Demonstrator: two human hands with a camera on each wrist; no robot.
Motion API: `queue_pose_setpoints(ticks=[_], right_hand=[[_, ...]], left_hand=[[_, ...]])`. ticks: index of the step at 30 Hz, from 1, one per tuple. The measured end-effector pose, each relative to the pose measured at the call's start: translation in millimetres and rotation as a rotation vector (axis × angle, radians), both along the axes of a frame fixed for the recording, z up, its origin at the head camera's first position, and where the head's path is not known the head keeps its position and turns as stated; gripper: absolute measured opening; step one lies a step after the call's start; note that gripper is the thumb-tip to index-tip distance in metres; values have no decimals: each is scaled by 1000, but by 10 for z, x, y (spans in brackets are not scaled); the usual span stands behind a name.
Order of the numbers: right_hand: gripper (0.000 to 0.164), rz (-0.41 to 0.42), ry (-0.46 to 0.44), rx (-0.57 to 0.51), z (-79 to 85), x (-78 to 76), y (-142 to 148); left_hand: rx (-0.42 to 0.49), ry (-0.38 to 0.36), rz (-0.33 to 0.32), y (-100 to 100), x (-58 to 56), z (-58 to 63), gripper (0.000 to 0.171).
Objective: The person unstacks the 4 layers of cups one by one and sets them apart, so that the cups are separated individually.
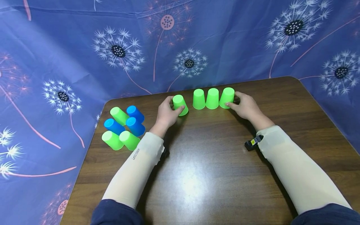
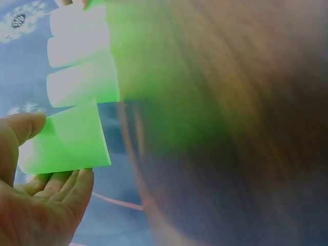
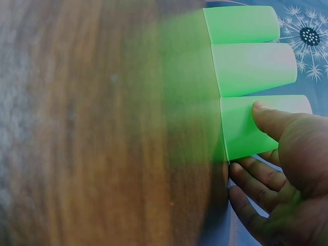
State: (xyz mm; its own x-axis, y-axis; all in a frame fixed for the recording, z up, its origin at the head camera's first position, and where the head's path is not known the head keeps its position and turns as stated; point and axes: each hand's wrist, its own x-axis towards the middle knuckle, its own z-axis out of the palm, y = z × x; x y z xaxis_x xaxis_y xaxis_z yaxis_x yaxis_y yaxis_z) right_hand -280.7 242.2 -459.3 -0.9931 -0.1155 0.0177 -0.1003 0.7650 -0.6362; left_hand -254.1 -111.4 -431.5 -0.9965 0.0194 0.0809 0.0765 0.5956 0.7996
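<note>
My left hand grips an upside-down green cup between thumb and fingers. That cup leans slightly and stands apart from a row of three green cups on its right. In the left wrist view the left hand has the thumb on one side of the held cup and the fingers on the other. My right hand holds the rightmost cup of the row, its thumb on the near side. The middle cup and left cup stand upside down beside it.
At the table's left side stand several more upside-down cups, blue and green, close together. The brown wooden table ends at the back against a blue cloth with a dandelion print.
</note>
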Motion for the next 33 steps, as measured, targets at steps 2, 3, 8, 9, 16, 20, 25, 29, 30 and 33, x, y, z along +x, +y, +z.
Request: queue_pose_setpoints(ticks=[2, 3, 8, 9, 16, 20, 25, 29, 30, 33], right_hand=[[64, 1, 0, -3, 0, 1, -4], [64, 1, 2, -3, -1, 1, -5], [64, 3, 7, -5, -13, -1, -8], [64, 4, 6, -5, -14, -3, -7], [65, 5, 7, -10, -20, -17, 4], [67, 2, -9, -13, -20, -16, 4], [68, 7, -17, -11, -4, -5, -1], [67, 9, -14, -10, 10, 2, -1], [67, 9, -12, -10, 11, 4, -1], [66, 14, -9, -14, 19, 8, -7]], left_hand=[[0, 15, 0, -51, 72, 27, 57], [3, 22, -1, -75, 111, 45, 57], [12, 67, 0, -194, 328, 138, 53], [19, 74, -5, -218, 374, 155, 53], [61, 83, -27, -396, 678, 234, 52], [88, 91, -32, -488, 832, 265, 50], [113, 124, -36, -598, 1009, 299, 48], [143, 128, -42, -693, 1151, 305, 48], [152, 123, -43, -719, 1186, 302, 48], [157, 111, -42, -808, 1294, 292, 49]])
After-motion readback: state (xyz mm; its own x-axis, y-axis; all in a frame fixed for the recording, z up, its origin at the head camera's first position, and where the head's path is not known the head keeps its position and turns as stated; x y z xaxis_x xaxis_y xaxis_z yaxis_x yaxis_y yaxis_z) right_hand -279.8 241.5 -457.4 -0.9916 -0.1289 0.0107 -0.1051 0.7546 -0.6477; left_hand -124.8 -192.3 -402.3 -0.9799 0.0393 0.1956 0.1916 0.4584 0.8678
